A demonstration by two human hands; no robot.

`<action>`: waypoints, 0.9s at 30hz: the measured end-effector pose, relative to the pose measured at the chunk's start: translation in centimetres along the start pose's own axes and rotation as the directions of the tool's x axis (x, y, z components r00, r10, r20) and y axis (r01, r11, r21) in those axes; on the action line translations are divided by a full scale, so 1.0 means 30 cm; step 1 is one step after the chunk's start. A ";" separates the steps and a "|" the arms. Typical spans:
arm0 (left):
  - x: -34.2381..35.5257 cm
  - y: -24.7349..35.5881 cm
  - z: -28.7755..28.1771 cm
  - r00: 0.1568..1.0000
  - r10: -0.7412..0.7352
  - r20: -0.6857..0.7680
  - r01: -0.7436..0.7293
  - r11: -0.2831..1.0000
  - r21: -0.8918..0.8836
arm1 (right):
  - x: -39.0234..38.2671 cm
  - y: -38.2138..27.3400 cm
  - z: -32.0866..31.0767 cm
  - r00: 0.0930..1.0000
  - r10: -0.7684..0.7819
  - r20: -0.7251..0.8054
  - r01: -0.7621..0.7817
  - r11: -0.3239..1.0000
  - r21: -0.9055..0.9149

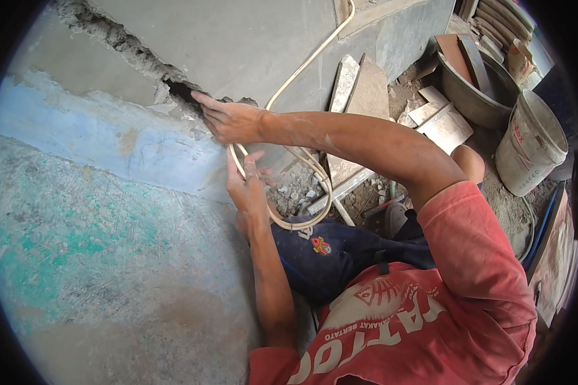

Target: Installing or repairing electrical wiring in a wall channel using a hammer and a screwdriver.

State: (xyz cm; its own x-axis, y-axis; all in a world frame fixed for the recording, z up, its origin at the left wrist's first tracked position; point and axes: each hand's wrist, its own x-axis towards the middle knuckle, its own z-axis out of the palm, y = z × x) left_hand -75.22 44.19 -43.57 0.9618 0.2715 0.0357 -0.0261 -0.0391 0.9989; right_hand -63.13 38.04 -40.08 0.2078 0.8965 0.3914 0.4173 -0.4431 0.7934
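Note:
A rough groove is broken diagonally through the grey plaster, widening to a dark hole. At that hole my right hand has its fingers closed together, the index fingertip at the broken edge. A cream cable runs up under this hand, which closes on it; its end is hidden. Just below, my left hand holds the same cable between thumb and fingers, some fingers spread. The slack hangs in loops to the right of the left hand, above my dark trousers.
Plaster rubble lies at the wall's foot. Boards lean against the wall. Farther right stand a large basin holding boards and a dirty white bucket. A blue-painted band crosses the wall at left.

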 end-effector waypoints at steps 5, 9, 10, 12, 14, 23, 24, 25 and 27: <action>-0.018 0.013 0.000 1.000 -0.022 0.009 0.022 0.998 -0.054 | 0.003 0.012 -0.029 0.998 -0.047 0.040 0.046 0.998 0.042; 0.000 0.053 0.003 0.999 -0.030 0.017 0.030 1.000 0.004 | 0.002 0.013 0.002 0.998 -0.038 0.060 0.035 0.998 0.049; 0.006 0.058 -0.004 0.999 -0.043 0.019 0.043 0.999 0.022 | 0.007 0.012 -0.003 0.998 -0.035 0.057 0.033 0.999 0.039; 0.007 0.056 -0.015 0.998 -0.055 0.021 0.054 0.998 0.043 | 0.018 0.007 -0.023 0.993 -0.056 0.105 0.050 0.997 0.054; 0.003 0.035 -0.019 1.000 -0.010 0.009 0.010 1.000 0.016 | 0.011 0.009 -0.021 0.986 -0.069 0.154 0.060 0.996 0.063; -0.028 0.029 0.003 1.000 -0.022 0.021 0.023 0.999 -0.035 | -0.113 0.010 -0.080 0.987 0.053 -0.149 -0.050 0.998 0.027; -0.028 0.036 0.013 0.999 -0.029 0.028 0.030 0.999 -0.033 | -0.164 0.004 -0.091 0.980 0.097 -0.173 -0.073 0.988 0.139; -0.039 0.057 0.013 0.998 -0.059 0.009 0.059 0.998 -0.023 | -0.208 0.002 -0.118 0.969 0.144 -0.203 -0.089 0.963 0.255; -0.042 0.047 0.018 0.995 -0.104 -0.011 0.104 0.995 0.002 | -0.336 0.003 -0.178 0.943 0.321 -0.088 -0.254 0.865 0.433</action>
State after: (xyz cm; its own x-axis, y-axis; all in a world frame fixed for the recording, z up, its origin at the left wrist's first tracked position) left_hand -76.31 43.29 -42.22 0.9561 0.2850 -0.0681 0.0748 -0.0130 0.9971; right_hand -69.92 28.97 -41.48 0.2521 0.7033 0.6647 0.6913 -0.6115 0.3849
